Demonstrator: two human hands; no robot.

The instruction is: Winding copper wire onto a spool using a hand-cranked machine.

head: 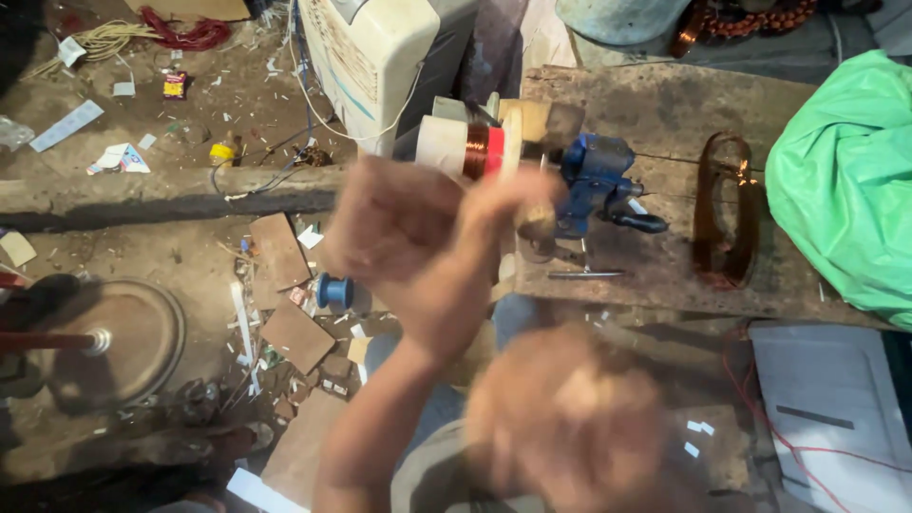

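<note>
Two blurred hands, left hand (394, 223) and right hand (560, 418), hovered before my copper wire coil (475, 150); grip state unclear.

Left hand (394, 223): motion-blurred, fingers not separable; grip cannot be told. It covers the near side of the copper coil (475, 150) on its winder.

Right hand (565, 418): heavily blurred, close to the lens; open or closed cannot be told. It hides the near edge of the wooden bench (665, 109).

Blue hand drill (598, 180): left part hidden behind the raised thumb.

Green bag (845, 171): cut off by right edge.

Metal disc (114, 342): shaft cut off at left edge.

Floor scraps (123, 157): too small to identify.
</note>
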